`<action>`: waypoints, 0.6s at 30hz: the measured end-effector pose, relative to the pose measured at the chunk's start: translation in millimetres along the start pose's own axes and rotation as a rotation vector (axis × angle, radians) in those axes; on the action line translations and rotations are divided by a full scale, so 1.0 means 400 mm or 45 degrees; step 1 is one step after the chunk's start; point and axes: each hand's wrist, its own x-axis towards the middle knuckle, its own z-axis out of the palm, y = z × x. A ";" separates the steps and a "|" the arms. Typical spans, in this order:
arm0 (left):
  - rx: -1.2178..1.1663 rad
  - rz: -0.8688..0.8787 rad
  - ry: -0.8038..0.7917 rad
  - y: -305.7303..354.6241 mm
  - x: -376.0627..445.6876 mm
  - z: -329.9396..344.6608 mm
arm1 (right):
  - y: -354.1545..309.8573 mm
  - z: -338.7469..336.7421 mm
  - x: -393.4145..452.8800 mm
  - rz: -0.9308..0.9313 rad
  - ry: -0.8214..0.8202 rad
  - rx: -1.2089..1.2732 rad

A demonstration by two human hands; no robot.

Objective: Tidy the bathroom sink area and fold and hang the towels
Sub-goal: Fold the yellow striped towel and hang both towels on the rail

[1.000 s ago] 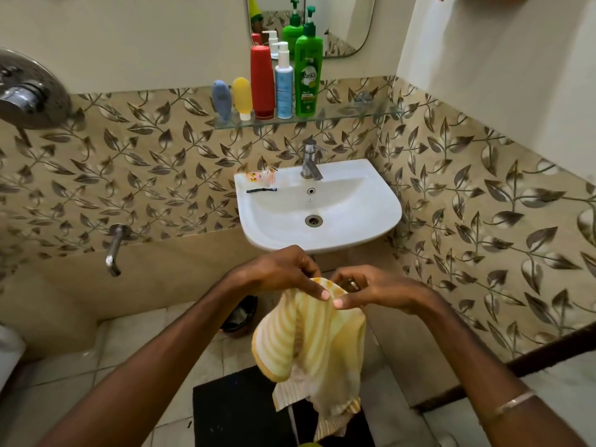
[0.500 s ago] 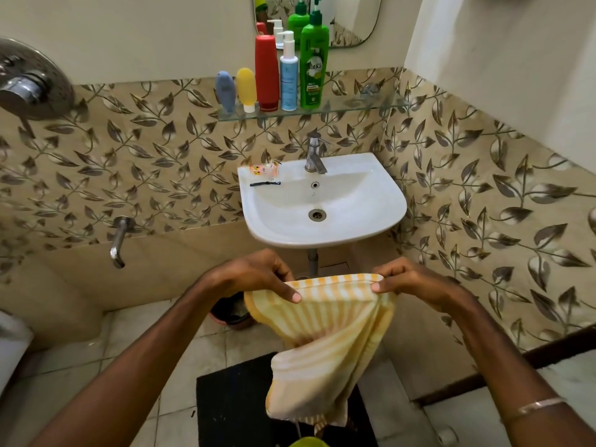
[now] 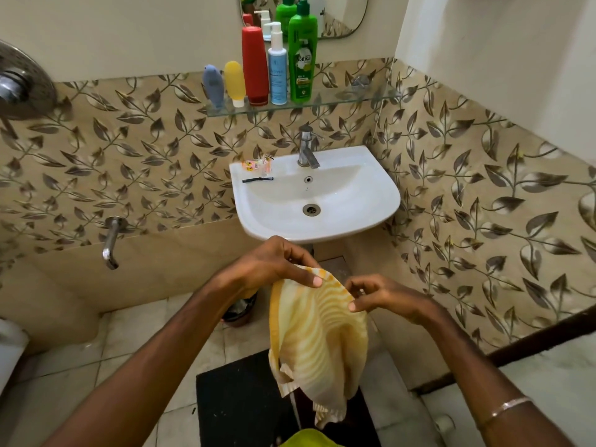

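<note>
White washbasin (image 3: 364, 217) at frame centre, glass shelf (image 3: 348, 97) with bottles above. Yellow-striped towel (image 3: 317, 343) hangs lower centre, below basin, over black floor mat (image 3: 238, 404). Left hand (image 3: 271, 266) fingers pinch towel's top edge; right hand (image 3: 383, 296) fingers pinch same edge just beside.

The walls (image 3: 113, 37) are plain cream above and clad below in beige tiles (image 3: 135, 162) printed with brown leaf sprigs, meeting in a corner just right of a glass shelf (image 3: 348, 97). A rounded mirror (image 3: 342, 17) hangs above that shelf. A chrome shower control (image 3: 19, 85) sits at the far left, with a chrome spout (image 3: 111, 243) lower on a plain beige band. The floor (image 3: 135, 343) is pale grey tile, carrying a black mat (image 3: 238, 404). A dark sill (image 3: 529, 346) edges the right wall. Light is soft and even.
</note>
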 end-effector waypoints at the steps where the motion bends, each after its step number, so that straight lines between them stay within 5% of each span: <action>1: 0.024 -0.005 -0.017 0.003 0.004 0.005 | -0.004 0.016 0.009 -0.017 -0.024 0.042; 7: 0.155 -0.056 0.027 -0.002 0.006 0.005 | -0.038 0.068 0.054 -0.158 -0.033 0.156; 18: -0.042 -0.177 0.283 -0.032 -0.027 0.004 | -0.052 0.079 0.116 -0.295 -0.079 0.136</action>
